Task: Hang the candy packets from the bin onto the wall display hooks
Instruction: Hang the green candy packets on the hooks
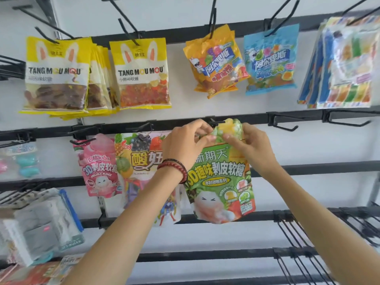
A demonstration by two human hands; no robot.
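At the middle left of the frame a pink packet (pixel 98 167) and a fruit-printed packet (pixel 141 161) already hang from the middle rail (pixel 51 131). My left hand (pixel 185 145), a red bead bracelet (pixel 174 169) at its wrist, pinches the top left edge of the green candy packet (pixel 222 182). That packet hangs centre frame, long axis vertical, its crumpled top raised to the black hook (pixel 216 122) just above my fingertips. My right hand (pixel 248 147) pinches the top right edge. The hook tip points out toward me, so I judge the hole must slide straight back; my left hand is nearer the tip. I cannot tell whether the hole is on yet.
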